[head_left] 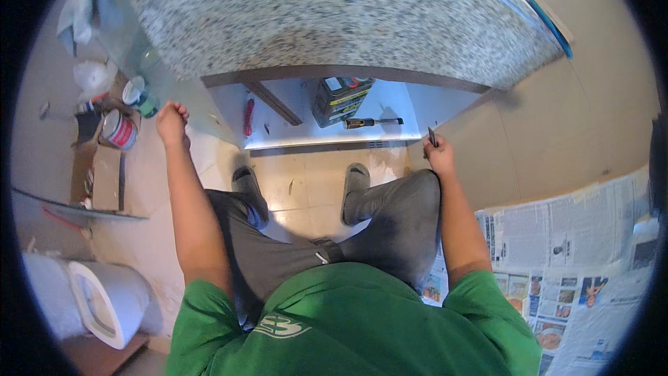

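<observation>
My left hand hangs left of the cabinet opening with its fingers curled in, and nothing shows in it. It is nearest to a green-and-white container and a paint can. To the right of the opening, my right hand is closed around a slim dark tool, whose kind is too small to tell. Between the hands, on the white cabinet floor, a dark rectangular can stands behind a chisel-like tool with a black-and-yellow handle. A red bundle lies farther left.
A speckled stone countertop overhangs the cabinet in front of me. At lower left are a white toilet and a cardboard box. Newspaper sheets cover the area at right. My feet in grey slippers rest before the cabinet.
</observation>
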### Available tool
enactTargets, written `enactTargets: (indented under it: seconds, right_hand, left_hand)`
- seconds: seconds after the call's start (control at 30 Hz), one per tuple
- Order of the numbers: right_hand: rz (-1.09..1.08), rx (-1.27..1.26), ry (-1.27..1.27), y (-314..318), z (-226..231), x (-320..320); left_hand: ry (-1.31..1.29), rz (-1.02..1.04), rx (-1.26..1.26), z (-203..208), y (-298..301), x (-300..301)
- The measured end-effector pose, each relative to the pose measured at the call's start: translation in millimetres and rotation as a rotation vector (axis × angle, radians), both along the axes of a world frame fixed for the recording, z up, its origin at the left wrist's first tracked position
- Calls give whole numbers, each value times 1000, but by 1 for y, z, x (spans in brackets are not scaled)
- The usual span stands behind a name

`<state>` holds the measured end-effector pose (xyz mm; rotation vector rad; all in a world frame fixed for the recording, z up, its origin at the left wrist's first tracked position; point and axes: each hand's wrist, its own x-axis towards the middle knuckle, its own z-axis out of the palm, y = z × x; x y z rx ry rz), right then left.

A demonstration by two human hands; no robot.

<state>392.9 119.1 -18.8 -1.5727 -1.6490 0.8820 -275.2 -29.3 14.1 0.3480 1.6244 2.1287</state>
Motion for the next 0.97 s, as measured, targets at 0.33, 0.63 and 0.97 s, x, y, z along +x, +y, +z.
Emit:
enactTargets:
  seconds: [0.33,0.63,0.97]
  right_hand:
    - [176,-315,889,-43,87,-65]
    - [421,-566,1116,-24,68,-124]
    - [417,-570,454,-11,17,-171]
  left_hand:
    - [662,-256,-558,-15,-136,33]
    - [387,-350,-477,24,-203,158]
    - [882,-432,-558,9,-186,151]
